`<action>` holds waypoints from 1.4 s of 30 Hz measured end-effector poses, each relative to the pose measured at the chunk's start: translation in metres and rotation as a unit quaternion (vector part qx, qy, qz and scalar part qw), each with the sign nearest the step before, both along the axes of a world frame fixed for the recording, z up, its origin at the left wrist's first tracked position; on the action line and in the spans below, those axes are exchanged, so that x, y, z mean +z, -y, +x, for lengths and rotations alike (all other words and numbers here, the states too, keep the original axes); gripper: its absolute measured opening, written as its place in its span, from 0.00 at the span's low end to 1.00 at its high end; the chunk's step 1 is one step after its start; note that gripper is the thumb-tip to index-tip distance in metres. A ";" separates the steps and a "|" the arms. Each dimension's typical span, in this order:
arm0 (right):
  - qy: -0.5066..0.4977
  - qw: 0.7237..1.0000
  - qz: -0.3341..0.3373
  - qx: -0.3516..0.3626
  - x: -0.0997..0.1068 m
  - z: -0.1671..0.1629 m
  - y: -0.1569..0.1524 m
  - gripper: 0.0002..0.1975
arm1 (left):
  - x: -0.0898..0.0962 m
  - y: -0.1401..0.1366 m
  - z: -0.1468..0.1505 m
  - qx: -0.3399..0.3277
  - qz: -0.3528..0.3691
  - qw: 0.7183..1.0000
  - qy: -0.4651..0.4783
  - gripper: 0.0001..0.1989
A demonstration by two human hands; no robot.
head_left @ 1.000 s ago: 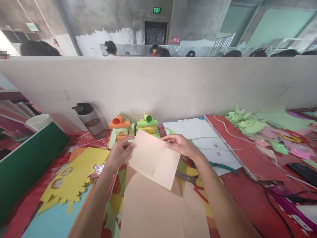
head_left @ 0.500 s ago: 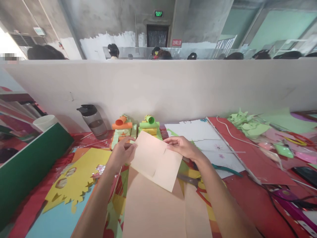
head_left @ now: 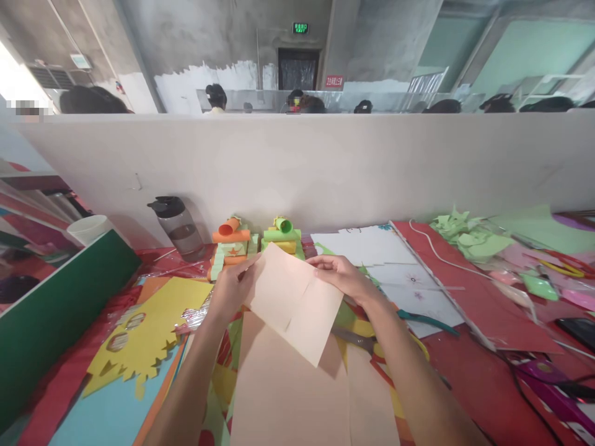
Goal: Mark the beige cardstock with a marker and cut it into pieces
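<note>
before the desk's far edge, left hand and right hand pinch pale paper between fingers: likely light, creasable, best edge-held.

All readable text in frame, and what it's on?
"EXIT": green sign; characters above it too small to read reliably.
"卫生间…上三…": red wall sign; remaining characters blurred.
White sheets: dark marks near the far edge, too small to read.
Held cream sheet: no text visible.
</note>
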State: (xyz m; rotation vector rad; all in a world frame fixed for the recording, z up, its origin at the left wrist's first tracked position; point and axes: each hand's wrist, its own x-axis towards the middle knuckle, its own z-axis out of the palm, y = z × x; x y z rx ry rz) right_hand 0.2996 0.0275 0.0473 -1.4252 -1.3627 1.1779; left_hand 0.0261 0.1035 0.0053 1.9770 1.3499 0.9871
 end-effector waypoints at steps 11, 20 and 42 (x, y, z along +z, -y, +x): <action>-0.004 1.000 0.023 0.015 -0.003 0.004 -0.001 0.15 | -0.002 0.000 0.002 -0.003 -0.023 0.997 0.075 0.21; -0.006 0.999 0.039 0.016 -0.005 0.003 -0.002 0.15 | -0.003 -0.002 -0.001 0.007 -0.011 0.999 0.050 0.19; 0.018 0.998 0.065 0.007 0.000 -0.002 -0.002 0.15 | 0.002 0.003 0.002 0.044 0.002 0.998 0.032 0.20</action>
